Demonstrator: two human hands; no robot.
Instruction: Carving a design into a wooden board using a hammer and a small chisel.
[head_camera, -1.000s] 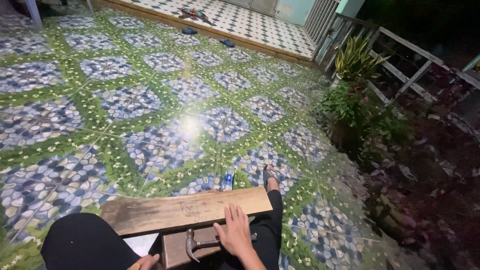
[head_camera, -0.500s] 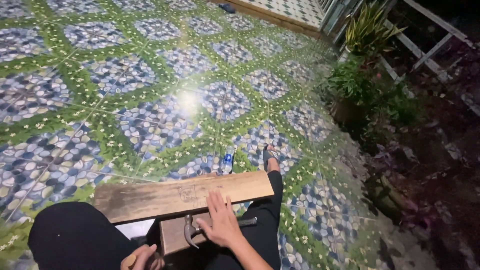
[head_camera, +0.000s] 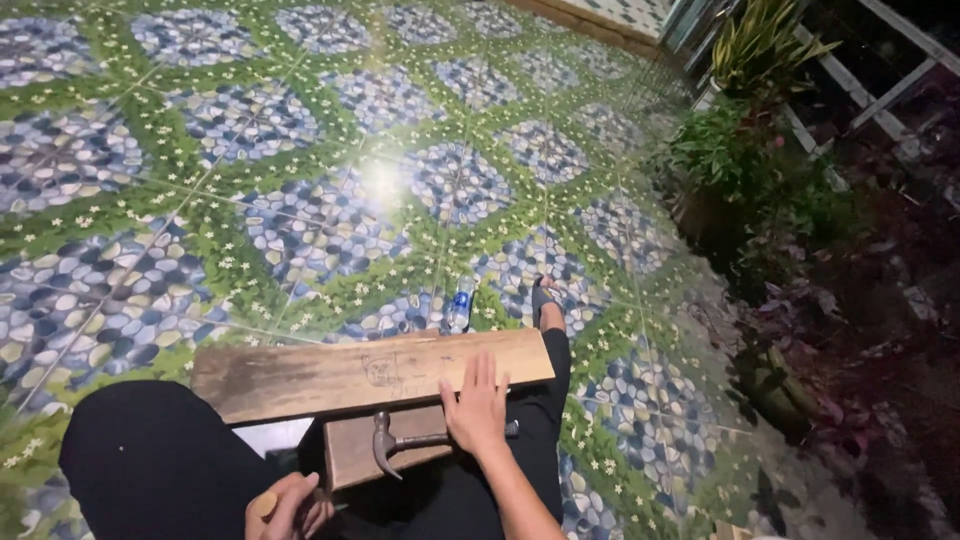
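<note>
A long wooden plank (head_camera: 330, 377) lies across my lap, with a faint pencil drawing near its middle. My right hand (head_camera: 475, 405) rests flat on the plank's near edge, fingers spread, partly covering the handle of a claw hammer (head_camera: 392, 444). The hammer lies on a smaller wooden block (head_camera: 350, 455) below the plank. My left hand (head_camera: 285, 508) sits low by my thigh, fingers curled around a small pale object that I cannot make out. My legs are in black trousers, and one foot (head_camera: 545, 300) in a sandal sticks out beyond the plank.
A small plastic bottle (head_camera: 460, 303) lies on the patterned tile floor (head_camera: 300, 150) just past the plank. Potted plants (head_camera: 740, 120) and dark soil line the floor's right edge, with a railing behind them. A bright light reflection glares on the tiles.
The view has tilted down and closer. My right hand has slid up from the block and hammer onto the plank's edge. My left hand stays low by my thigh.
</note>
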